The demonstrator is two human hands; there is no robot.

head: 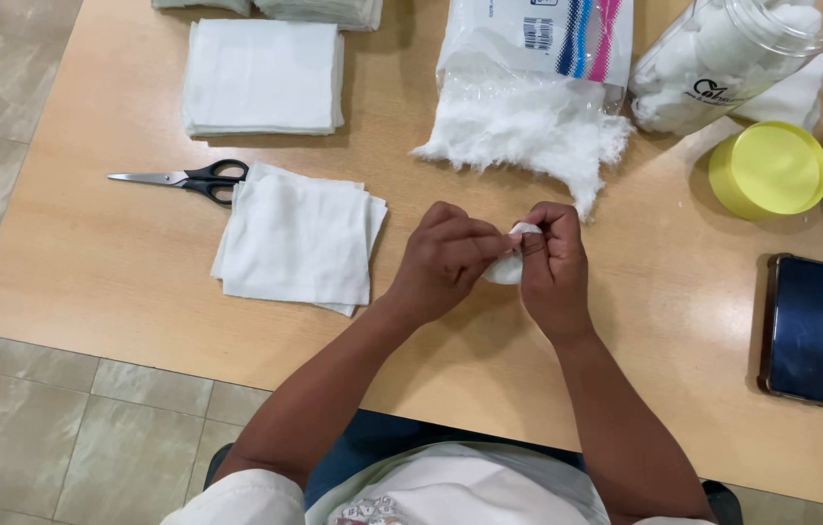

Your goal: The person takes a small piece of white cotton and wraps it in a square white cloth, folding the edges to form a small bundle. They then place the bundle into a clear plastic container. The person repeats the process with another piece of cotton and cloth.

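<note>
Your left hand (445,258) and right hand (549,267) pinch one cotton wad (509,264) between closed fingertips; gauze squares (297,238) lie left.

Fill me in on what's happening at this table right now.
A person's left hand and right hand pinch a small white cotton wad between them above the wooden table. An open bag of cotton wool lies just beyond; gauze squares and scissors lie to their left.
</note>
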